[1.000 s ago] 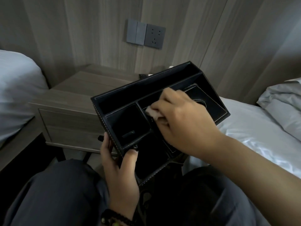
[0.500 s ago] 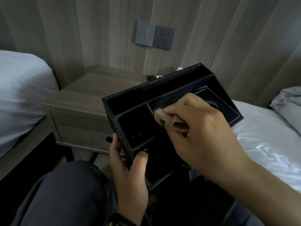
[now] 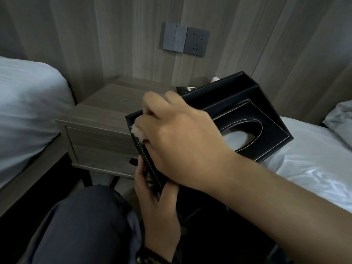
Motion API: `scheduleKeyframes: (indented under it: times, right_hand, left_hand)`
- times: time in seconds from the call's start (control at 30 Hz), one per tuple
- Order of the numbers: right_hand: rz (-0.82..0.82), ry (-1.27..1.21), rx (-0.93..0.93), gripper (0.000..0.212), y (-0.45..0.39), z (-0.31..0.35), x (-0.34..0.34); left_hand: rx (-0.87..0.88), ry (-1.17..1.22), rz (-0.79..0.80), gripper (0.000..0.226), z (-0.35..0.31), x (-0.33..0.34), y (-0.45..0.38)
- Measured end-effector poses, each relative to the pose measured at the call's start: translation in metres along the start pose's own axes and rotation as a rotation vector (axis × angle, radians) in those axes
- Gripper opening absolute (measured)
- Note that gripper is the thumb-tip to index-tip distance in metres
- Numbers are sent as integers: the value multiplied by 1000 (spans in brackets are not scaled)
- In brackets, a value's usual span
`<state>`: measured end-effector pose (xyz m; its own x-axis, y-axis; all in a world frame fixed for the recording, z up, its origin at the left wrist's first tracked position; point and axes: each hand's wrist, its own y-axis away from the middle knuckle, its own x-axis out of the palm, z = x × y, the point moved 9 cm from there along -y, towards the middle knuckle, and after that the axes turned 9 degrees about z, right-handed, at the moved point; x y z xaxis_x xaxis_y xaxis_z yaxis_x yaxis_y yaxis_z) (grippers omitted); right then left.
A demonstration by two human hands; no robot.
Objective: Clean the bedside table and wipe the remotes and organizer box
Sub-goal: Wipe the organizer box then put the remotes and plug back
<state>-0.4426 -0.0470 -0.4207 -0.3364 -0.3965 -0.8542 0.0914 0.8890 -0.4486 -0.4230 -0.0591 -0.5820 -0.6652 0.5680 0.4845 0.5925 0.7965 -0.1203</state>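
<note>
Bedside table (image 3: 106, 103) top lies open left of the organizer box (image 3: 266, 119).

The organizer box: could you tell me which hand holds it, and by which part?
The left hand grips the organizer box at its near lower corner; the right hand pinches a wipe.

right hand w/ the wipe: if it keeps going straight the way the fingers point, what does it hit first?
The right hand points up-left, pressing the wipe at the organizer box left edge. Past that edge, probably the bedside table top, though depth is unclear.
</note>
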Motion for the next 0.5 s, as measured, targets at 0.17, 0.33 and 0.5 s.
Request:
scheduleKeyframes:
  times: [0.17, 0.33, 0.5]
  right_hand:
    - [32, -155, -1, 16, 7, -28, -5]
    - [-7, -41, 223, 20, 21, -105, -14]
    - [-29, 49, 576, 26, 48, -206, -26]
  left_hand:
    - [-53, 15, -4, 88, 7, -2, -1]
    - [-62, 22, 3, 84, 9, -2, -1]
    - [-70, 3, -12, 85, 9, -2, 0]
